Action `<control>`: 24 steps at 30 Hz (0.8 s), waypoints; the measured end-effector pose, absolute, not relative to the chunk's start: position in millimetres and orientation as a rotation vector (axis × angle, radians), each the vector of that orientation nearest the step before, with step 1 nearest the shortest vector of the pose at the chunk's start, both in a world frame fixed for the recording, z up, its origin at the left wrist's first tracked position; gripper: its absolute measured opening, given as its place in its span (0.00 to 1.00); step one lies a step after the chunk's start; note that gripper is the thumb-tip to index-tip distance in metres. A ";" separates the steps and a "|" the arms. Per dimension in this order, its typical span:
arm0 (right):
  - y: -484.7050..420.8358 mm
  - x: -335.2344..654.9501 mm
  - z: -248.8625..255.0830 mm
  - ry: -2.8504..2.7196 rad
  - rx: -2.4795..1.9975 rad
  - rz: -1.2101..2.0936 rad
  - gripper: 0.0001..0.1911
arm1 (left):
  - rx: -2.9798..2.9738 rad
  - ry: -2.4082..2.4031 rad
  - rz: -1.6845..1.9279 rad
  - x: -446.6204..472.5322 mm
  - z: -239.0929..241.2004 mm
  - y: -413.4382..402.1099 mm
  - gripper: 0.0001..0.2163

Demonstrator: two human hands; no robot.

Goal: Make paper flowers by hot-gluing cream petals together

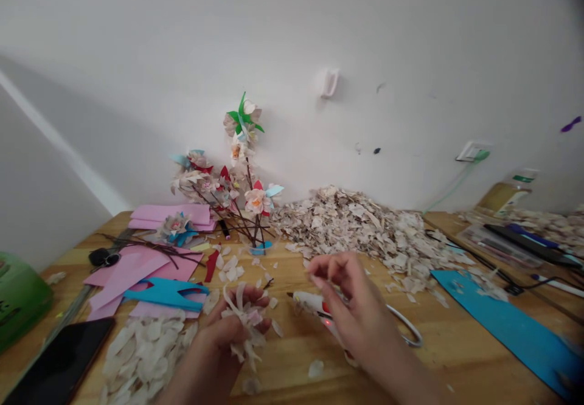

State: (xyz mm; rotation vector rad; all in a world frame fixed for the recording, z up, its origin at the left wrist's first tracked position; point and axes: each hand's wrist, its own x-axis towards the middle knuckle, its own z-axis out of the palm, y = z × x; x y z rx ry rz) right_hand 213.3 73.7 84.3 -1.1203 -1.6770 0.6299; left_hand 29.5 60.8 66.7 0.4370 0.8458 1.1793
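My left hand (219,335) is closed round a pale, many-petalled handmade flower (249,326), whose petals stick out past the fingertips. To its right my right hand (347,304) is raised with thumb and forefinger pinched together; whatever lies between them is too small to make out. Partly hidden under that hand, a white glue gun (310,300) rests on the wooden table (278,374), its dark nozzle pointing left and a small red light glowing. A heap of whitish petal-like flakes (141,356) lies left of my left wrist. Single flakes are scattered between the hands.
Behind my hands stand finished flowers on twigs (258,201). A large flake pile (356,222) lies against the wall. Pink sheets (132,271), a cut blue sheet (159,295) and a phone (64,362) are at left. A blue sheet (506,326) lies at right, beside cables.
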 end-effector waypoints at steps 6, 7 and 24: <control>82.4 251.5 106.5 -1.335 -1.158 0.552 0.10 | 0.487 0.906 1.235 22.8 69.1 68.4 0.16; 82.3 255.3 108.7 -1.348 -1.186 0.563 0.09 | 0.473 0.937 1.249 20.8 73.3 69.9 0.16; 62.2 201.1 88.3 -2.649 -1.131 1.207 0.04 | 0.440 0.963 1.496 -17.8 110.6 85.1 0.24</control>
